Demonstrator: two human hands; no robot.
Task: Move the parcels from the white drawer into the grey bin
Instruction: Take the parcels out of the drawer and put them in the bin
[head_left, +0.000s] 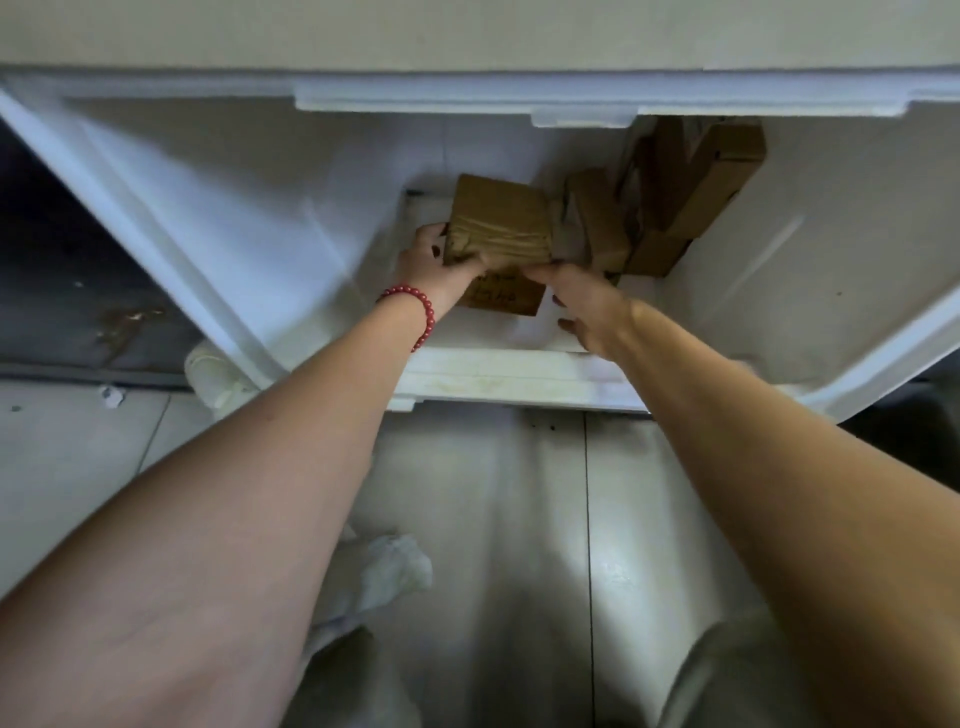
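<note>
A deep white drawer (218, 218) stands pulled out below me. Inside it, my left hand (434, 265), with a red bead bracelet on the wrist, grips a brown taped parcel (501, 221) by its near left corner. My right hand (582, 301) reaches in beside it, fingertips at the parcel's near edge and at a flat brown parcel (511, 299) lying under it; its grip is hard to make out. Several more brown parcels (691, 192) lean against the drawer's back right corner. The grey bin is not in view.
The drawer's front rim (519, 376) lies between my forearms. The cabinet edge (467, 93) overhangs the drawer's back. A dark floor area (67, 270) lies to the left. Crumpled white material (389, 571) rests on the pale tiled floor (519, 519).
</note>
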